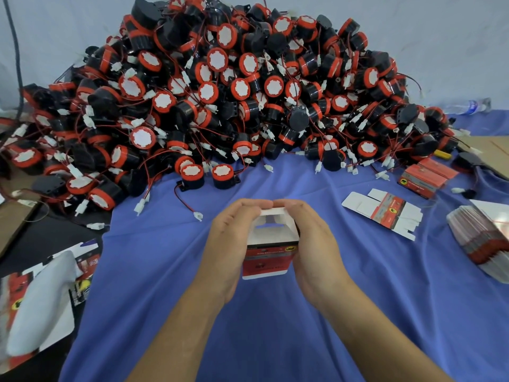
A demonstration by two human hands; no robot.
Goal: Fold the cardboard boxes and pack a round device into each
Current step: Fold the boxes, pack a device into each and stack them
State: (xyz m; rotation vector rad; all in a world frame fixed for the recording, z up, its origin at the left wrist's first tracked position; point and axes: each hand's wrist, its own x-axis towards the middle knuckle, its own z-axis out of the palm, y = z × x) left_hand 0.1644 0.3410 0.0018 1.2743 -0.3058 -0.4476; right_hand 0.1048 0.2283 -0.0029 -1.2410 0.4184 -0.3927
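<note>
A small red and white cardboard box (268,255) stands half folded above the blue cloth in the middle. My left hand (228,244) grips its left side and my right hand (314,244) grips its right side, with the fingertips of both curled over the white top flap at the far end. Behind it rises a huge pile of round black and red devices (220,92) with red wires and white plugs. Two of these devices (209,176) sit at the pile's front edge, closest to my hands.
An unfolded flat box (385,213) lies to the right on the blue cloth (165,271). A stack of flat boxes (484,241) sits at the far right, with folded red boxes (427,177) beyond. Printed sheets and white plastic (41,299) lie at the left.
</note>
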